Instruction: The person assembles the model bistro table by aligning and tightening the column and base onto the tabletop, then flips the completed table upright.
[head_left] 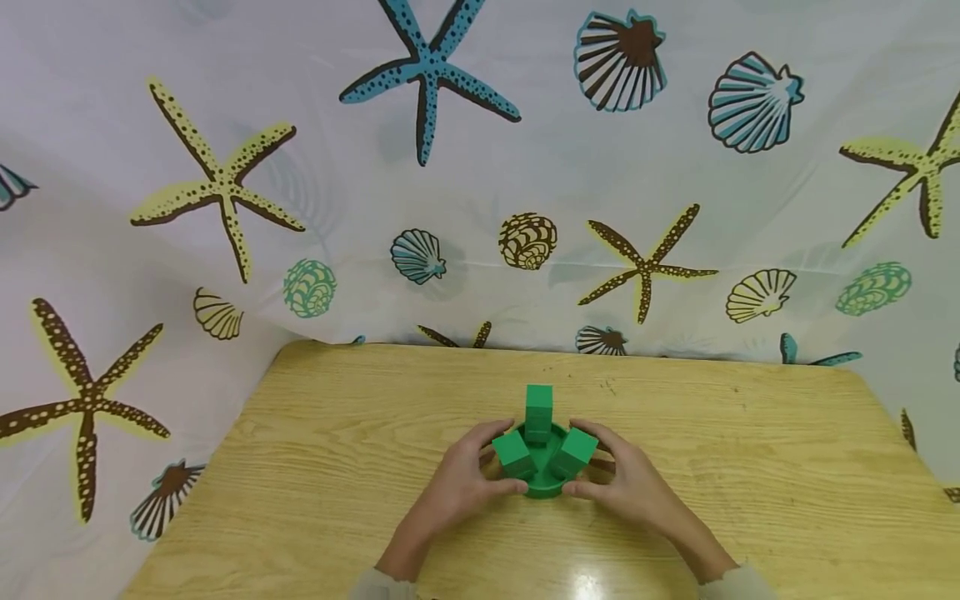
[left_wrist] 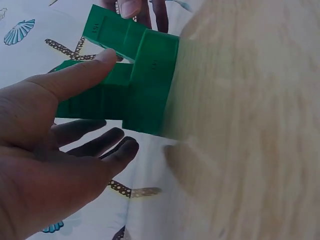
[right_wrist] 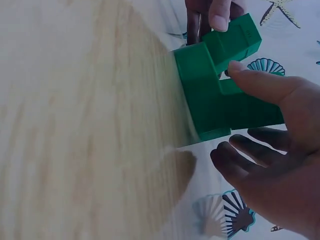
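A round green dish (head_left: 543,491) with a raised rim stands on the table, bearing three green blocks that stick up at the back, left and right. My left hand (head_left: 462,477) curls round its left side, thumb at the front near the left block (head_left: 513,455), index finger at the back. Mirroring it, my right hand (head_left: 628,482) curls round the other side beside the right block (head_left: 575,452). The back block (head_left: 538,410) stands free of both hands. In the left wrist view, small raised digits mark the green pieces. Whether every fingertip touches is not clear.
The wooden table (head_left: 360,417) reaches to a white cloth (head_left: 495,167) printed with starfish and shells, which hangs behind it and along both sides. Light glares off the tabletop near the front edge.
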